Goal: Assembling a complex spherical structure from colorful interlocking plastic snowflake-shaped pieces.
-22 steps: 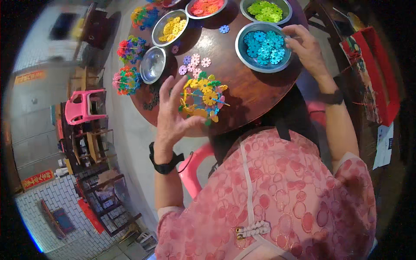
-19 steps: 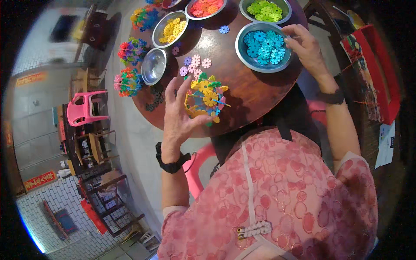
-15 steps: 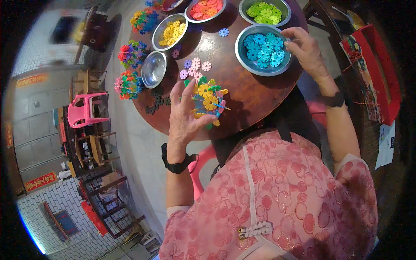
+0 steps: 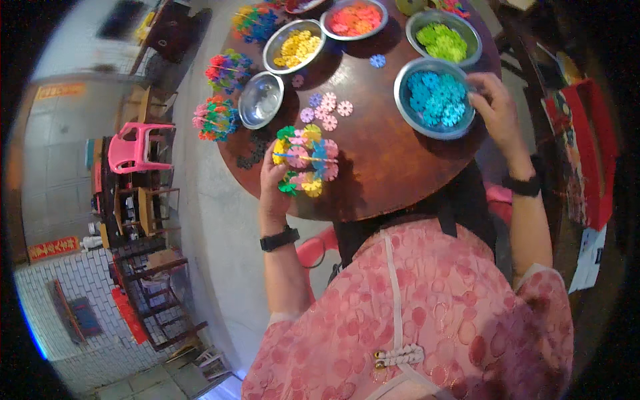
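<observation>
- A round, reddish-brown wooden table (image 4: 383, 183) fills the space before the person.
- At its right side stands a silver metal bowl (image 4: 402, 113) heaped with blue, flower-shaped plastic discs (image 4: 438, 99); just beyond, touching or nearly so, is a silver bowl of lime-green discs (image 4: 443, 43).
- Farther left are a silver bowl of coral-orange discs (image 4: 355, 19) and one of yellow discs (image 4: 297, 48), side by side.
- Nearer, a small, shiny silver metal bowl (image 4: 261, 100) stands at the left.
- Loose pale-pink discs (image 4: 329, 102) and lilac discs (image 4: 307, 115) lie mid-table, just beyond the work; a single periwinkle-blue disc (image 4: 378, 61) lies apart, and dark discs (image 4: 251, 159) gather by the left edge.
- Multicoloured disc clusters (image 4: 215, 119) line the left rim.
- An openwork ball of yellow, pink, blue and green discs (image 4: 307, 160) is over the near-left part of the table; whether it touches the wood cannot be told.
- The left hand (image 4: 272, 181) is closed around the ball's left side, its fingers partly hidden by the discs.
- The right hand (image 4: 495, 103) is half curled at the blue-disc bowl's right rim, thumb and forefinger toward the discs; whether it pinches one cannot be told.
</observation>
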The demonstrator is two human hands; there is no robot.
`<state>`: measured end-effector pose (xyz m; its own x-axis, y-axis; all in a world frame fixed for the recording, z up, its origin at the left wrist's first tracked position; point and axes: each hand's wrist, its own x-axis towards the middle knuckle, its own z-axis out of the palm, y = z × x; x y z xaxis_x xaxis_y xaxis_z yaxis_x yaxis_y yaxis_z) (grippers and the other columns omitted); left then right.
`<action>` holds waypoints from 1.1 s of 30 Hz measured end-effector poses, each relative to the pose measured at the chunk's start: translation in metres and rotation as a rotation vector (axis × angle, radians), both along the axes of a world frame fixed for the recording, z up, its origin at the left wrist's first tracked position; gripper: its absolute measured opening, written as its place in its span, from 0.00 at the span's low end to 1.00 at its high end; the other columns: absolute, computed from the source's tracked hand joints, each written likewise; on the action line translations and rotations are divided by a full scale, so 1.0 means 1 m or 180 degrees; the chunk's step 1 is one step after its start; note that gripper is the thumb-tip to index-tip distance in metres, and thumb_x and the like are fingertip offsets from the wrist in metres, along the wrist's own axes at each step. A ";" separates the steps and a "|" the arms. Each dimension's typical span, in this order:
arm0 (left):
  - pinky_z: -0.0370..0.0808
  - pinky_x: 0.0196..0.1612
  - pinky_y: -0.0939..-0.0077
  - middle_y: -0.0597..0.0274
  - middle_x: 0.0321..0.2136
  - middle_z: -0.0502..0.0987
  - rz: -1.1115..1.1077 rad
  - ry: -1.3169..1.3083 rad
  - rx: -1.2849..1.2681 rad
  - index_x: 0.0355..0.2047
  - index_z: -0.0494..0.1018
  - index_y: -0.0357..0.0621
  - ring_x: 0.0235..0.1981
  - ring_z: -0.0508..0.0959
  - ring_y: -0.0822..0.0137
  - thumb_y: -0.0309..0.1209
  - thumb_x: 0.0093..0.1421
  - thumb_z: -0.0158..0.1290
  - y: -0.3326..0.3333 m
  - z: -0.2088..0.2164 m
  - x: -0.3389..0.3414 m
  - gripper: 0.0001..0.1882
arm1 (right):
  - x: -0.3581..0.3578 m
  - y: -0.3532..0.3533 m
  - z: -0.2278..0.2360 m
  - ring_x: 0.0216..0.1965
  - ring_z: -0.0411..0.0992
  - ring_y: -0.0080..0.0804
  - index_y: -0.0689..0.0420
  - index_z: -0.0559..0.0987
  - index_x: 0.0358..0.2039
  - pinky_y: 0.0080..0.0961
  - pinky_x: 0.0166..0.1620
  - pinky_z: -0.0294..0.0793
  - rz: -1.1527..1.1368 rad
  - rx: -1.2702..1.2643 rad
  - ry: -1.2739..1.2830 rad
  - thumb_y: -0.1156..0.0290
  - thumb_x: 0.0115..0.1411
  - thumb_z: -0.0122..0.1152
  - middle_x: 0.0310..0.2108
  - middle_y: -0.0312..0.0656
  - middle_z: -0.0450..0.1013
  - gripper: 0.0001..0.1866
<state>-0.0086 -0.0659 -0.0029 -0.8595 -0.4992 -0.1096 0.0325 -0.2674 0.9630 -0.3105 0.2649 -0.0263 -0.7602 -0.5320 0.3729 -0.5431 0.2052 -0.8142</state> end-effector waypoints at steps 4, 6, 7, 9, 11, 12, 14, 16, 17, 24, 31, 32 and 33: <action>0.69 0.56 0.68 0.56 0.53 0.69 0.0173 -0.0200 -0.0297 0.59 0.60 0.37 0.53 0.72 0.63 0.29 0.48 0.58 0.019 0.015 -0.013 0.37 | 0.004 0.005 0.000 0.38 0.72 0.30 0.60 0.75 0.43 0.23 0.41 0.71 -0.0107 0.0027 -0.0209 0.78 0.54 0.57 0.38 0.41 0.72 0.14; 0.69 0.56 0.69 0.56 0.54 0.69 0.0156 -0.0274 -0.0427 0.59 0.61 0.37 0.53 0.72 0.63 0.28 0.47 0.58 0.026 0.024 -0.019 0.36 | 0.007 0.003 0.005 0.38 0.72 0.30 0.60 0.75 0.43 0.24 0.42 0.72 -0.0098 -0.0051 -0.0146 0.79 0.54 0.57 0.38 0.41 0.72 0.14; 0.69 0.57 0.69 0.55 0.54 0.69 0.0159 -0.0538 -0.0961 0.59 0.62 0.38 0.53 0.71 0.63 0.27 0.47 0.58 0.029 0.029 -0.020 0.37 | 0.007 0.004 0.006 0.38 0.72 0.29 0.60 0.75 0.43 0.24 0.42 0.72 -0.0128 -0.0126 -0.0135 0.79 0.54 0.57 0.37 0.41 0.72 0.14; 0.68 0.57 0.69 0.55 0.54 0.69 0.0151 -0.0761 -0.1460 0.59 0.62 0.39 0.54 0.70 0.63 0.27 0.46 0.59 0.034 0.033 -0.025 0.37 | 0.005 0.001 0.001 0.37 0.73 0.28 0.60 0.76 0.42 0.23 0.41 0.73 -0.0100 -0.0296 -0.0238 0.80 0.54 0.57 0.37 0.40 0.72 0.13; 0.68 0.56 0.69 0.57 0.52 0.70 0.0024 -0.0790 -0.3203 0.57 0.65 0.43 0.54 0.70 0.63 0.26 0.43 0.61 0.040 0.034 -0.032 0.37 | 0.009 -0.002 0.008 0.37 0.73 0.28 0.61 0.76 0.41 0.23 0.40 0.73 -0.0106 -0.0234 -0.0372 0.81 0.54 0.57 0.38 0.40 0.72 0.12; 0.68 0.56 0.68 0.58 0.52 0.70 -0.0015 -0.0684 -0.3369 0.56 0.66 0.45 0.53 0.71 0.62 0.30 0.44 0.63 0.044 0.037 -0.036 0.36 | 0.010 -0.003 0.009 0.37 0.74 0.28 0.61 0.76 0.40 0.23 0.40 0.74 -0.0085 -0.0321 -0.0408 0.80 0.55 0.57 0.37 0.40 0.72 0.11; 0.68 0.55 0.68 0.58 0.52 0.69 -0.0047 -0.0650 -0.3459 0.57 0.66 0.46 0.52 0.71 0.61 0.32 0.43 0.65 0.051 0.038 -0.047 0.38 | 0.010 -0.002 0.014 0.37 0.74 0.28 0.62 0.76 0.40 0.23 0.40 0.74 -0.0085 -0.0300 -0.0485 0.80 0.55 0.57 0.37 0.40 0.72 0.11; 0.69 0.55 0.67 0.56 0.53 0.67 -0.0097 -0.0759 -0.3464 0.57 0.65 0.46 0.53 0.70 0.59 0.40 0.41 0.68 0.056 0.040 -0.052 0.42 | 0.008 0.000 0.015 0.37 0.74 0.28 0.62 0.76 0.40 0.23 0.40 0.74 -0.0086 -0.0282 -0.0575 0.80 0.55 0.56 0.37 0.40 0.72 0.11; 0.69 0.55 0.67 0.56 0.53 0.67 -0.0088 -0.0747 -0.3454 0.57 0.65 0.46 0.53 0.70 0.59 0.40 0.41 0.68 0.056 0.039 -0.053 0.42 | 0.007 0.000 0.012 0.37 0.74 0.28 0.62 0.76 0.40 0.23 0.40 0.74 -0.0094 -0.0320 -0.0435 0.80 0.56 0.56 0.37 0.40 0.72 0.11; 0.67 0.57 0.60 0.49 0.57 0.62 0.0386 -0.0114 -0.3594 0.59 0.62 0.46 0.57 0.66 0.49 0.46 0.36 0.70 0.059 0.029 -0.042 0.50 | 0.002 0.002 0.017 0.37 0.73 0.26 0.62 0.76 0.42 0.21 0.40 0.73 -0.0226 -0.0354 -0.0426 0.80 0.57 0.55 0.38 0.39 0.72 0.11; 0.62 0.61 0.60 0.46 0.59 0.58 0.0535 -0.0171 -0.3175 0.62 0.55 0.43 0.60 0.61 0.47 0.39 0.32 0.73 0.078 0.006 -0.017 0.57 | 0.015 -0.003 0.039 0.37 0.73 0.24 0.62 0.75 0.43 0.20 0.41 0.72 -0.0213 -0.0199 0.0157 0.80 0.57 0.55 0.37 0.37 0.72 0.12; 0.62 0.61 0.60 0.46 0.59 0.58 0.0572 -0.0138 -0.3130 0.62 0.54 0.42 0.60 0.61 0.47 0.39 0.32 0.73 0.078 0.001 -0.015 0.57 | 0.015 -0.006 0.046 0.37 0.73 0.23 0.62 0.75 0.44 0.21 0.42 0.72 -0.0166 -0.0052 0.0314 0.80 0.57 0.55 0.38 0.38 0.72 0.13; 0.62 0.61 0.61 0.46 0.59 0.58 0.0605 -0.0113 -0.3093 0.63 0.54 0.41 0.60 0.61 0.47 0.38 0.32 0.72 0.079 -0.003 -0.013 0.58 | 0.016 -0.013 0.056 0.37 0.73 0.23 0.62 0.75 0.44 0.21 0.42 0.72 -0.0133 -0.0042 0.0344 0.80 0.57 0.55 0.38 0.38 0.72 0.13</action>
